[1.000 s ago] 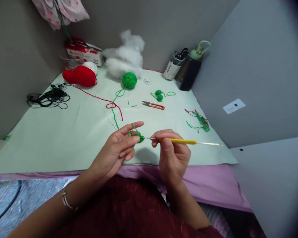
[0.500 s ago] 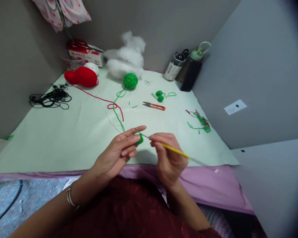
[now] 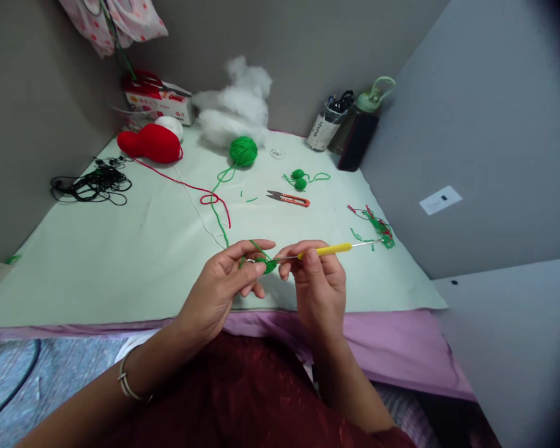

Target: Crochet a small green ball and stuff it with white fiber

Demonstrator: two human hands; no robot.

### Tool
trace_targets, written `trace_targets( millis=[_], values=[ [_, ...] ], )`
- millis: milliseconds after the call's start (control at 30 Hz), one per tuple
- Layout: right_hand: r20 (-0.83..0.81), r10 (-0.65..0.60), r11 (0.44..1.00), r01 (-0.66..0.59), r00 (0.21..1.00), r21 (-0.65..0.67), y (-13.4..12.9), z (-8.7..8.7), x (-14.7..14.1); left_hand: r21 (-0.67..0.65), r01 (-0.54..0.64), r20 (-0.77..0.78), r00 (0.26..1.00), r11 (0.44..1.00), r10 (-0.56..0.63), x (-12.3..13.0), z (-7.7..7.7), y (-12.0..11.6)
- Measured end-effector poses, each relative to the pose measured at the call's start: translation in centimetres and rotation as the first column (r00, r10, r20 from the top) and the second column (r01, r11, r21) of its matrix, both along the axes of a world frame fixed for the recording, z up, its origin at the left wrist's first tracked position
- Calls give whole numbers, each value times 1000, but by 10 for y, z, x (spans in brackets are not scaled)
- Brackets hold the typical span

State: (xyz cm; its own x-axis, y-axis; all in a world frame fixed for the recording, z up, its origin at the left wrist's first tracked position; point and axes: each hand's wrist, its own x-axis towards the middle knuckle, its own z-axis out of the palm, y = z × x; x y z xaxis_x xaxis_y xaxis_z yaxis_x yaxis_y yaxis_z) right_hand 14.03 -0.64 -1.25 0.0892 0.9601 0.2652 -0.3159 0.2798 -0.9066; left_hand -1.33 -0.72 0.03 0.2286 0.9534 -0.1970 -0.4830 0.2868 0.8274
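Note:
My left hand point(image 3: 224, 277) pinches a small green crochet piece point(image 3: 270, 266) between thumb and fingers, with green yarn running over the raised index finger. In my right hand point(image 3: 318, 274) is a crochet hook with a yellow handle point(image 3: 333, 249), held almost level. Its thin metal tip meets the green piece; whether it sits inside a stitch I cannot tell. From the piece the yarn leads back to a green yarn ball point(image 3: 243, 152) on the table.
Orange thread snips point(image 3: 289, 199) and two small green crocheted pieces point(image 3: 299, 180) lie beyond my hands. Yarn scraps point(image 3: 381, 229) lie right, a red stuffed shape point(image 3: 150, 144) and black cord point(image 3: 98, 182) left. White stuffing point(image 3: 236, 106), a pen cup point(image 3: 325, 127) and a bottle point(image 3: 368, 102) stand behind.
My right hand has turned, bringing the hook from a downward slant to nearly level. The green piece has shifted slightly to the right in my left hand.

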Motion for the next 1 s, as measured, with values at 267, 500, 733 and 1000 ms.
trace_targets(
  millis=[267, 500, 733, 1000],
  values=[
    [382, -201, 954, 92, 902, 285, -11, 0, 2, 118, -26, -184, 982, 993, 47, -4, -7, -3],
    [618, -593, 724, 6, 516, 690, -14, -13, -2, -18, 10, 5, 1000, 1000, -10, -1, -4, -2],
    [255, -215, 950, 141, 943, 278, -9, 2, -4, -88, 85, 134, 988, 993, -72, -7, 4, 3],
    [551, -376, 872, 84, 745, 482, -12, -8, -3, -42, 2, 82, 997, 999, 1, 2, 1, -3]
  ],
)
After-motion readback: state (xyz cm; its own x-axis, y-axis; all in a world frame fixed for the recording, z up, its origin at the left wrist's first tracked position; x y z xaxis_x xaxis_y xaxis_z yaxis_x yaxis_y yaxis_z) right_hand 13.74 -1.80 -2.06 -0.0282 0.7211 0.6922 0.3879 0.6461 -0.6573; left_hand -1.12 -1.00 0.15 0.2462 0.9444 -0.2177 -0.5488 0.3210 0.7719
